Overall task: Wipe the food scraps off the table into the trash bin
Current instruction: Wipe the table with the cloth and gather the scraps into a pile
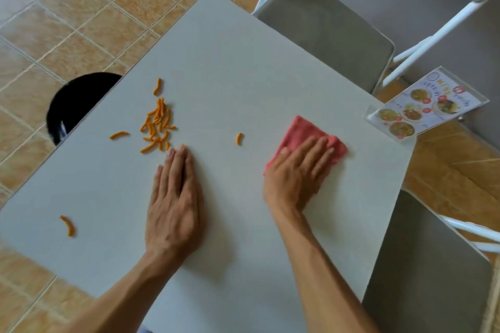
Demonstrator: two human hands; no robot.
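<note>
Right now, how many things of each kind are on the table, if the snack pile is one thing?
Snack pile: 1
Stray snack pieces: 4
Pink cloth: 1
Menu stand: 1
Hands, left and right: 2
Total: 9

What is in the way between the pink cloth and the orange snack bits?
Only the left hand, lying flat on the table between the pink cloth and part of the snack pile. One stray bit lies nearer, with bare table before it.
</note>
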